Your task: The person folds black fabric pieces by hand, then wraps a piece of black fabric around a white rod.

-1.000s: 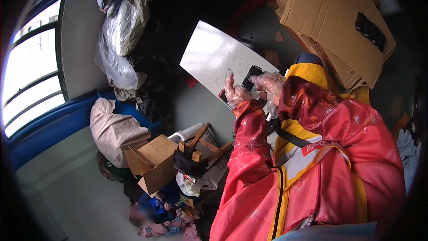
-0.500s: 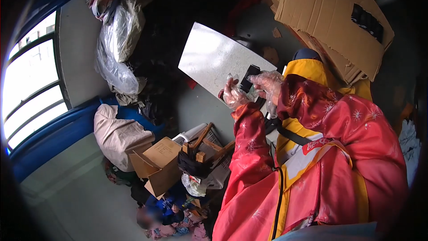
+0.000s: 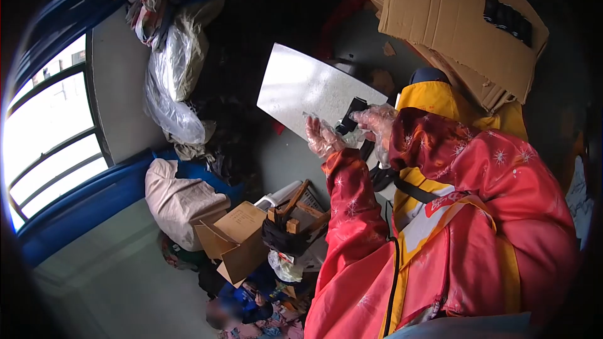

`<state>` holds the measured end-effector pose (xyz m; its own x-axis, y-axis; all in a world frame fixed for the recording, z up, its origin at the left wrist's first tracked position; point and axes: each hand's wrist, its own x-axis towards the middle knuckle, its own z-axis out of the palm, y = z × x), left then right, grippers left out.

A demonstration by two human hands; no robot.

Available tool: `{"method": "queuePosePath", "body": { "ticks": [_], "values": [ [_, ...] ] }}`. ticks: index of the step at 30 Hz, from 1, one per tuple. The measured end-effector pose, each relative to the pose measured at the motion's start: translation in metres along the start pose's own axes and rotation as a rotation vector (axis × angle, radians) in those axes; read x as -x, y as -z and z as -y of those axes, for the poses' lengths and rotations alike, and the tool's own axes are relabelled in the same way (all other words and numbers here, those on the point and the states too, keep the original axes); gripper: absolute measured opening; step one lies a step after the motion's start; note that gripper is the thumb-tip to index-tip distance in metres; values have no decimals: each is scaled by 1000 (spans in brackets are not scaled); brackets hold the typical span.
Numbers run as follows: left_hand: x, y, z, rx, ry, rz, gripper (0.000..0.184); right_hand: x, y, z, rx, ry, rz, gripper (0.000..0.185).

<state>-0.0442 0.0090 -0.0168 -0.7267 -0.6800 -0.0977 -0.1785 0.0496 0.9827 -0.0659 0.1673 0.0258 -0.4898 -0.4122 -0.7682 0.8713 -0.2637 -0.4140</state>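
My left hand (image 3: 323,137), in a clear plastic glove, is open with its fingers stretched out, just left of a small flat black item (image 3: 352,115). My right hand (image 3: 377,124), gloved the same way, has its fingers closed on the right side of that item. Its exact kind I cannot make out; it looks like folded dark fabric. Both hands are over the near edge of a shiny white board (image 3: 314,81). Red sleeves and a yellow-trimmed apron cover my arms and front.
A large cardboard box (image 3: 440,19) at upper right bears several black bundles (image 3: 507,21). An open carton (image 3: 242,229) and a wooden stool-like frame (image 3: 292,213) are at lower left. Another person (image 3: 254,301) is beyond them. Plastic-wrapped bundles (image 3: 176,69) stand near the window.
My left hand has drawn slightly away from the black item and its fingers have straightened. My right hand keeps hold of it. The whole view has shifted a little.
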Motion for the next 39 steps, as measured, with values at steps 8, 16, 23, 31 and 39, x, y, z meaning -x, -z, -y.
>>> {"method": "queuePosePath", "body": {
  "ticks": [8,16,23,31,39],
  "values": [
    [-2,4,15,29,61,74,28,1,-6,5,-13,0,3,50],
    [-12,6,34,-581,-542,158,43,6,-12,9,-153,-106,43,36],
    [-6,1,-20,166,158,-29,34,6,-13,5,-67,-37,-57,27],
    [56,29,-82,164,-107,-48,33,21,12,-13,-473,-102,177,22],
    [108,-16,-93,29,-112,263,43,65,18,-7,-665,-20,362,18]
  ]
}}
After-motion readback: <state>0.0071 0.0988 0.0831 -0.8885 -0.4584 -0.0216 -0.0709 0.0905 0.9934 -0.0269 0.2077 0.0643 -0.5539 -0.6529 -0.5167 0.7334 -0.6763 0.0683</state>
